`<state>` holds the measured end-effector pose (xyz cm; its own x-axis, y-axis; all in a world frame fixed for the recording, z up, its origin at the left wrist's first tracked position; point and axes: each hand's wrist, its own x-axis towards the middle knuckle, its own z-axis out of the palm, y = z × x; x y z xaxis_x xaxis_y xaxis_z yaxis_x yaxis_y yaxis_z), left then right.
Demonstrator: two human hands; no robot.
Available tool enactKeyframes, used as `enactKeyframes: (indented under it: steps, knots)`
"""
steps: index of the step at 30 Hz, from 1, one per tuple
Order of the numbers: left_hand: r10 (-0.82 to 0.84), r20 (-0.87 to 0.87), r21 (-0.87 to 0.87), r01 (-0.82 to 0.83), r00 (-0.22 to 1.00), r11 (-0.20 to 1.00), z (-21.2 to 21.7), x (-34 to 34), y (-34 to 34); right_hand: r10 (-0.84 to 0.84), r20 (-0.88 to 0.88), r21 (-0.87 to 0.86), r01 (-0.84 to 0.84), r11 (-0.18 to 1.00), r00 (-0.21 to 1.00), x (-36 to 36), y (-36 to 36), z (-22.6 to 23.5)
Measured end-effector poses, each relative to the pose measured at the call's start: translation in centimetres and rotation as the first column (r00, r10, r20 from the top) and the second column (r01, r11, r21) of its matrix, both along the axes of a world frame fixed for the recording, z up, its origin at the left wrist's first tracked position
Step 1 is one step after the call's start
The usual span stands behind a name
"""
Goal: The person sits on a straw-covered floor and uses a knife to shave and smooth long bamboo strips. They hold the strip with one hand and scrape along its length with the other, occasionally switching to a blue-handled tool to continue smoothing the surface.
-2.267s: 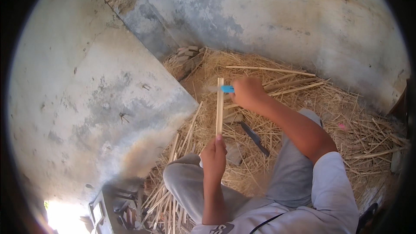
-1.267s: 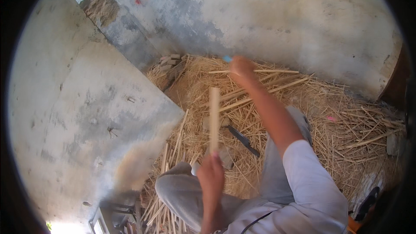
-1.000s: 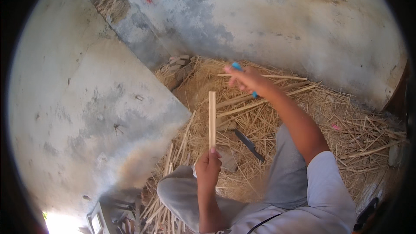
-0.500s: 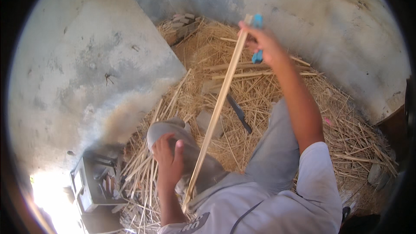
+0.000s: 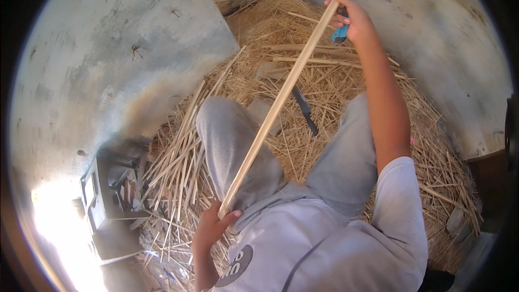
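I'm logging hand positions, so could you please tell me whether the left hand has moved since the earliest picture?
Yes: against the dark flat tool on the straw, the left hand has moved farther left and lower in view.

Long pale flat wooden strip [image 5: 280, 105] slants over left leg, near end in left hand [image 5: 210, 228], far end in right hand [image 5: 356, 20]. Slim blue tool [image 5: 340, 34] also in right hand. Dark flat-bladed knife [image 5: 305, 111] right of strip, between grey-trousered legs [image 5: 346, 151], on straw-coloured sliver litter [image 5: 294, 157]. Loose thin pale sticks [image 5: 175, 176] left of legs; boxy grey frame [image 5: 99, 205] left of those.
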<state>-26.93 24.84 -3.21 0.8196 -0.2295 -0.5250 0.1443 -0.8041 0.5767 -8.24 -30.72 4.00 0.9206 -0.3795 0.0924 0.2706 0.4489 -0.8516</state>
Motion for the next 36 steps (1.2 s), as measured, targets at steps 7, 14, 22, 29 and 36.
enactKeyframes:
  steps: [7, 14, 22, 29, 36]
  knots:
    - [0.076, -0.108, -0.346, -0.109, 0.991, 0.932, 1.4, -0.2, 2.2, -0.285, -0.079, 0.057, 0.29, 0.955, 0.955, 0.9, -1.8, 0.2]
    - [0.051, 0.323, -0.438, 0.102, 0.945, 0.893, 2.1, 3.8, -5.7, -0.596, 0.193, -0.866, 0.42, 0.27, 0.78, -0.4, 8.0, 0.9]
    - [0.21, 0.465, -0.603, 0.135, 0.86, 0.786, 4.2, 9.6, -16.3, -0.039, 0.459, -0.881, 0.449, -0.153, 0.888, -3.0, 17.7, -1.7]
    - [0.245, 0.61, -0.544, 0.174, 0.754, 0.821, 6.1, 10.3, -19.6, -0.07, 0.429, -0.9, 0.42, -0.113, 0.901, -3.1, 16.4, -0.8]
    - [0.256, 0.687, -0.502, 0.19, 0.68, 0.843, 7.3, 9.8, -22.6, -0.224, 0.453, -0.884, 0.402, -0.239, 0.863, -2.1, 14.4, 0.0]
